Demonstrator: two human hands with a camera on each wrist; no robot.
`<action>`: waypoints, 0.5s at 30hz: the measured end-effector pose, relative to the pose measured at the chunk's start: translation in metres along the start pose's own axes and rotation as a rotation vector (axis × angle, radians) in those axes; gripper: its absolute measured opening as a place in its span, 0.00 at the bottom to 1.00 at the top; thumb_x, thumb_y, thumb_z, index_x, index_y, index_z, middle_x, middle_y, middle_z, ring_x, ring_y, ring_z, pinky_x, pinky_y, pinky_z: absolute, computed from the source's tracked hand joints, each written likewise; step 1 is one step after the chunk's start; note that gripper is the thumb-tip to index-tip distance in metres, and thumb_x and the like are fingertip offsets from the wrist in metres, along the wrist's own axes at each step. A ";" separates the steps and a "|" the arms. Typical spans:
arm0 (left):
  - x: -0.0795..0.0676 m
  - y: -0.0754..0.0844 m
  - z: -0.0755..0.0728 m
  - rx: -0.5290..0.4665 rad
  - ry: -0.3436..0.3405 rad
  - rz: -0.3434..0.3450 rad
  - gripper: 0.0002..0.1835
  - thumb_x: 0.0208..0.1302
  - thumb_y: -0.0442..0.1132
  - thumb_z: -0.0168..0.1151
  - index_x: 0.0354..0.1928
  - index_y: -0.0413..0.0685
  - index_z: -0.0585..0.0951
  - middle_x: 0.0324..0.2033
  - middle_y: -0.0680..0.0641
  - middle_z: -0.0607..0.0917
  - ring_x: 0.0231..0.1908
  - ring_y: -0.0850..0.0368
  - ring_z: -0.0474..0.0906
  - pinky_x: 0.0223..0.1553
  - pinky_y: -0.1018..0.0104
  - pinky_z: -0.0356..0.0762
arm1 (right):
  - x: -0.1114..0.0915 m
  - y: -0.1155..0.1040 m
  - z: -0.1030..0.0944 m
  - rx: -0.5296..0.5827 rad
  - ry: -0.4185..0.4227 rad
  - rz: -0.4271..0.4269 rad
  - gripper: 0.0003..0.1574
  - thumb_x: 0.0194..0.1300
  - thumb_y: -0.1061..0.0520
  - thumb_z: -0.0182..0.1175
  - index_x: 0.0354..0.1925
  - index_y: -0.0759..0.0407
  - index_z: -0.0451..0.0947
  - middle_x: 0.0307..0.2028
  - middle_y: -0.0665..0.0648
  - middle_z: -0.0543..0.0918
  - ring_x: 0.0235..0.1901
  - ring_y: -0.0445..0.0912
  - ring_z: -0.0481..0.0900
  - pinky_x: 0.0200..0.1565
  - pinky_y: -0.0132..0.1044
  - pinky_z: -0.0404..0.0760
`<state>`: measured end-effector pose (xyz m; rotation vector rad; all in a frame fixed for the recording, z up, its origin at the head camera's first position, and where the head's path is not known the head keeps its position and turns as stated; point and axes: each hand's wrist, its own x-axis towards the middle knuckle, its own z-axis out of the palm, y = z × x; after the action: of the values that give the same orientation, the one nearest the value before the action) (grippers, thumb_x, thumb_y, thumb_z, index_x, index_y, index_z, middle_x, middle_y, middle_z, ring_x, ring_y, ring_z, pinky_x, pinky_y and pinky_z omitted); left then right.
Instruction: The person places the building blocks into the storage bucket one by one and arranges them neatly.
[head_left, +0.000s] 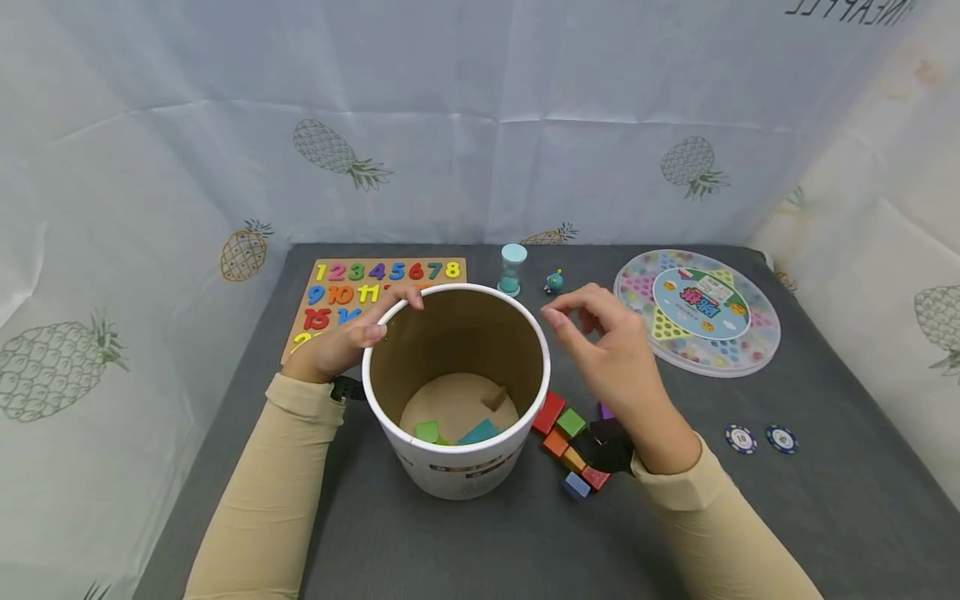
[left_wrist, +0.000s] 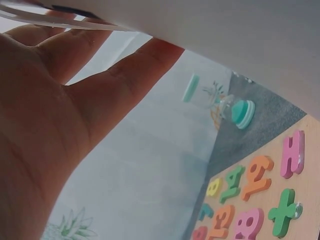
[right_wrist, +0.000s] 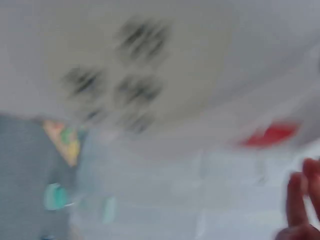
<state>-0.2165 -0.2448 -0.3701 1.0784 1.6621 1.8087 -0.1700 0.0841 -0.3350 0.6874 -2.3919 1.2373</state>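
Note:
A white paper bucket (head_left: 461,475) stands tilted toward me in the head view. My left hand (head_left: 348,333) grips its rim at the left, and in the left wrist view the fingers (left_wrist: 130,75) reach along the outer wall. Inside the bucket lie a green block (head_left: 426,431), a teal block (head_left: 478,432) and a brownish block (head_left: 494,397). My right hand (head_left: 611,337) hovers just right of the rim, thumb and forefinger loosely bent, with nothing seen between them. Below it, several coloured blocks, among them a red block (head_left: 549,412) and a blue block (head_left: 576,486), lie against the bucket's right side.
Behind the left hand lies a wooden number board (head_left: 307,308). A sand timer (head_left: 512,268) and a small blue-green toy (head_left: 554,282) stand at the back. Farther right are a round Chinese checkers box (head_left: 697,312) and two poker chips (head_left: 741,439). Pineapple-print cloth (head_left: 487,167) surrounds the table.

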 end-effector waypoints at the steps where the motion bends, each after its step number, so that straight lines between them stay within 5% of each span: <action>1: 0.000 0.000 0.000 0.002 0.000 0.001 0.25 0.64 0.59 0.53 0.57 0.59 0.60 0.59 0.31 0.55 0.59 0.27 0.55 0.49 0.30 0.66 | -0.001 0.009 -0.001 -0.032 -0.041 0.039 0.06 0.62 0.56 0.65 0.40 0.48 0.82 0.31 0.44 0.77 0.30 0.42 0.66 0.29 0.36 0.67; 4: 0.001 0.000 0.000 -0.007 -0.006 0.004 0.25 0.64 0.59 0.52 0.57 0.59 0.60 0.59 0.31 0.56 0.59 0.28 0.56 0.48 0.31 0.67 | -0.009 0.037 0.004 -0.177 -0.297 0.129 0.09 0.61 0.54 0.66 0.41 0.47 0.81 0.31 0.46 0.77 0.29 0.43 0.68 0.27 0.35 0.70; 9: 0.000 -0.001 0.000 -0.024 -0.020 0.019 0.25 0.64 0.57 0.52 0.57 0.58 0.59 0.60 0.28 0.54 0.58 0.25 0.55 0.47 0.29 0.67 | -0.031 0.067 0.025 -0.352 -0.713 0.149 0.27 0.52 0.46 0.72 0.51 0.49 0.79 0.40 0.50 0.76 0.34 0.45 0.73 0.33 0.38 0.76; 15: 0.001 -0.002 0.000 -0.039 -0.038 0.042 0.25 0.65 0.56 0.52 0.58 0.56 0.59 0.60 0.25 0.51 0.58 0.21 0.50 0.47 0.27 0.65 | -0.047 0.080 0.041 -0.383 -0.733 0.140 0.31 0.46 0.48 0.76 0.50 0.45 0.80 0.41 0.50 0.70 0.31 0.44 0.73 0.34 0.38 0.74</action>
<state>-0.2177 -0.2434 -0.3717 1.1319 1.5871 1.8278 -0.1814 0.1019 -0.4345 0.9784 -3.1886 0.5732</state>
